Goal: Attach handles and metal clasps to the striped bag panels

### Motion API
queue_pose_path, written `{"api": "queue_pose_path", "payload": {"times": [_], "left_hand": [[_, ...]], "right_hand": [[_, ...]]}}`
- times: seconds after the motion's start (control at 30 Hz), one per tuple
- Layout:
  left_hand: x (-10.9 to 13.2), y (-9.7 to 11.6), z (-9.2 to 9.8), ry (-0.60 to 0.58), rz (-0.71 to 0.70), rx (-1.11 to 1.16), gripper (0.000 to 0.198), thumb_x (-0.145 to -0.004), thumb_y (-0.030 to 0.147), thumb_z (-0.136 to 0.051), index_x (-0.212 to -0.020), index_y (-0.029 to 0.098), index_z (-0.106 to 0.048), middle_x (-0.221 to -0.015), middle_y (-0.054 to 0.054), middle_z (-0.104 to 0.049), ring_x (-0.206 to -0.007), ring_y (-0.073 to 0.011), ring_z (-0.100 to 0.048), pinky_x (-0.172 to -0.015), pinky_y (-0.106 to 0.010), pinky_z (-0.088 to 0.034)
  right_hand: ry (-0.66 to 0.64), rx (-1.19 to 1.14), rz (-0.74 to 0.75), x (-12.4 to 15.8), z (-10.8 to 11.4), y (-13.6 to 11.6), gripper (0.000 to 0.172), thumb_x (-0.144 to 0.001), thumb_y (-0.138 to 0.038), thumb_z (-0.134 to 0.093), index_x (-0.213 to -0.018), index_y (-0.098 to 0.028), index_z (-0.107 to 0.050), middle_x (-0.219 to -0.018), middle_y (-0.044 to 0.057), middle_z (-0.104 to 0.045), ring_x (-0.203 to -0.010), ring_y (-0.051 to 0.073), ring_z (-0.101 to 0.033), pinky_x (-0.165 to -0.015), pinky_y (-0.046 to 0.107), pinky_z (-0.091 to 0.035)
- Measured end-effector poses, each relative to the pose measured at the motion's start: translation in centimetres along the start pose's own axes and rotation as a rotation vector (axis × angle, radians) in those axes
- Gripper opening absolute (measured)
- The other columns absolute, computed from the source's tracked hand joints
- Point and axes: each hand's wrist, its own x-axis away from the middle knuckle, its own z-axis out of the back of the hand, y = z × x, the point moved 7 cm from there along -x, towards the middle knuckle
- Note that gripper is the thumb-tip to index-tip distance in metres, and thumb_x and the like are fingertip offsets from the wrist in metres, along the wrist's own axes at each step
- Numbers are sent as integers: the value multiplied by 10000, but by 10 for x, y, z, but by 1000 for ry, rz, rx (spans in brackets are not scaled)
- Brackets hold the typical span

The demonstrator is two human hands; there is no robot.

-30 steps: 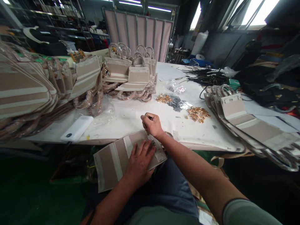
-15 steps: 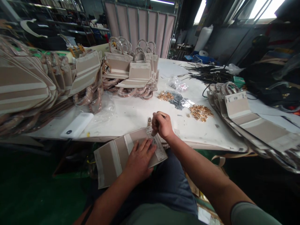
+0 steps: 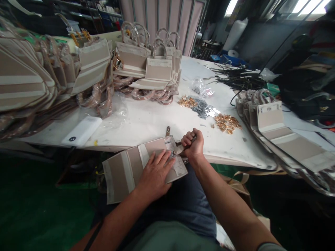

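Observation:
A beige bag panel with pale strips lies slanted across my lap, its far edge against the table edge. My left hand presses flat on it, fingers stretched out, beside small metal fittings at its right end. Close by, my right hand is closed around the handle of what looks like a small hammer. The tool's blunt, light head is at the panel's right end, near my left fingertips; whether it touches is unclear. Just beyond the panel, a small metal clasp piece lies on the table.
Gold fittings and grey metal plates lie in piles on the white table. Stacked bag panels with wrapped handles stand at the back and left, and more panels at right. A white device lies front left.
My right hand has moved right and turned, so the hammer's head now shows beside my left fingers. My left hand stays on the panel. The view has tilted down slightly.

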Motion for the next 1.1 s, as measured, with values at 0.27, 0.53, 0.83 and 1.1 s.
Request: {"api": "queue_pose_path", "payload": {"times": [0.27,0.53,0.83,1.1], "left_hand": [[0,1,1,6,7,35,754,-831,385,-727,-1541,237,-521,-1700,-122,-394,-1594,-331,-294,-1344,-578,-134],[5,2,2,30,62,44,791,-778,322,-757,-1534,266,-530,-1690,-141,-387,-1617,-332,-241,-1348,-538,-130],[4,3,10,22,57,85,798,-689,287,-809,-1461,256,-608,-1613,-148,-470,-1557,-365,-318,-1327,-529,-164],[5,2,14,21,49,115,819,-711,286,-802,-1494,252,-565,-1663,-150,-407,-1578,-363,-284,-1328,-546,-149]], "right_hand": [[-194,425,206,35,-39,-4,422,-950,-454,-606,-642,-245,-408,-540,-64,-404,-428,105,-344,-425,268,-295],[-571,842,281,55,-93,3,460,-936,-412,-644,-580,-222,-422,-537,-52,-385,-530,114,-365,-519,270,-307],[-767,929,164,62,-113,15,466,-950,-429,-599,-599,-219,-376,-556,-64,-347,-544,98,-335,-532,263,-284],[-804,955,200,63,-106,11,430,-943,-383,-589,-590,-219,-407,-561,-54,-369,-545,105,-355,-536,273,-302]]}}
